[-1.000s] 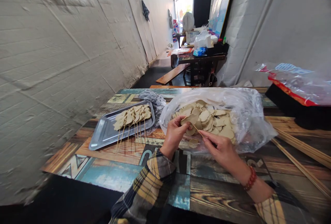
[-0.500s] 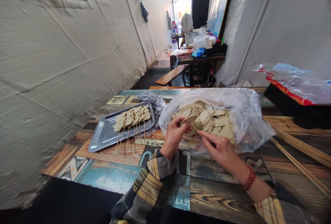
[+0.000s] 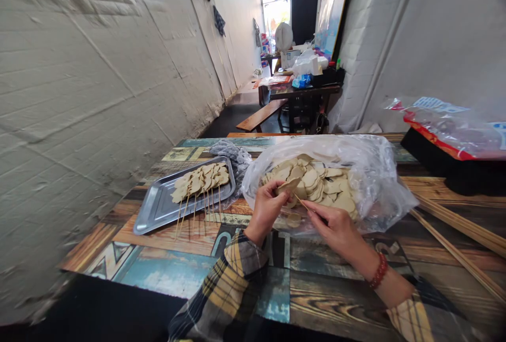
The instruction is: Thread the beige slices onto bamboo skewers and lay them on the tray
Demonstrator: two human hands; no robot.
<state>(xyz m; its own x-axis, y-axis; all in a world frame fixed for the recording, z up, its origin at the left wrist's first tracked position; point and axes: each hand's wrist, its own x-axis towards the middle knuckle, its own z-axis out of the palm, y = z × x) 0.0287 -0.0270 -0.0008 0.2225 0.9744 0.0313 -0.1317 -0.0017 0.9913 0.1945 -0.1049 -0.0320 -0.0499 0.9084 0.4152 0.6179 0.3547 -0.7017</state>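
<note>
Between the fingers of my left hand (image 3: pixel 268 206) is a flat beige food slice (image 3: pixel 291 186), tilted up. My right hand (image 3: pixel 336 228) pinches a thin wooden skewer (image 3: pixel 299 202), whose far end meets the slice at my left fingers; how deep it goes in is hidden. Just behind both hands lies an opened clear plastic bag (image 3: pixel 377 178) with a heap of loose beige slices (image 3: pixel 316 181) in it. On the left, a metal tray (image 3: pixel 152 215) bears several skewers threaded with slices (image 3: pixel 201 179), their bare sticks reaching over its near edge.
Long bundles of wooden skewers (image 3: pixel 462 223) lie at the right of the patterned table (image 3: pixel 166 268). Behind them stands a black box (image 3: pixel 427 160) with red-edged plastic packaging (image 3: pixel 454 126) on top. A crumpled grey plastic bag (image 3: pixel 233 152) sits behind the tray. A wooden bench (image 3: pixel 261 115) is farther back.
My right hand has shifted slightly toward my left hand, and less of the skewer shows between them. The whole view has moved a little.
</note>
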